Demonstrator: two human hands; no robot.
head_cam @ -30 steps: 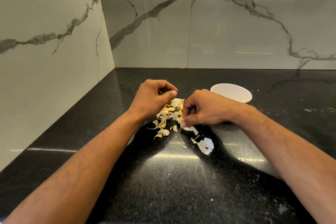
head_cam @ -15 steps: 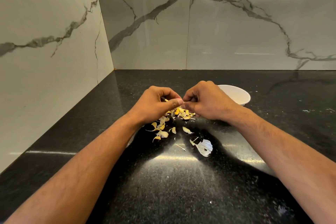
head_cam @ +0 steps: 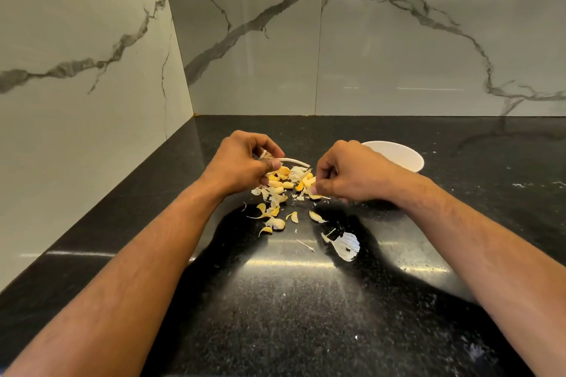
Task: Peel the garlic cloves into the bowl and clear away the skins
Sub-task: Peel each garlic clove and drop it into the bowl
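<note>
While both forearms reach in from the near edge, the two hands work over a scatter of garlic on the black speckled surface (head_cam: pixel 288 309). The left hand (head_cam: pixel 242 162) is curled, its thumb and fingers pinching a garlic piece whose pale, curved stalk (head_cam: pixel 294 161) sticks out to the right past the thumb tip. The right hand (head_cam: pixel 352 173) is also curled, knuckles up, and its fingertips pinch a small yellowish piece (head_cam: pixel 317 196) low over the surface; whether that piece is a clove or a bit of skin cannot be told. Between and just below the two hands lies a heap of garlic cloves (head_cam: pixel 283 184), yellowish and bunched together, mixed with papery white skins (head_cam: pixel 298 171). More skins and yellow flakes (head_cam: pixel 272 220) trail from the heap toward the person, and one larger white skin (head_cam: pixel 347 246) lies apart, nearer the person and to the right. The white bowl (head_cam: pixel 398 156) stands on the surface behind the right hand, partly hidden by the knuckles; its inside cannot be seen from this angle. Grey-veined marble wall panels (head_cam: pixel 398 49) rise behind the surface and along its left side, meeting in a corner
</note>
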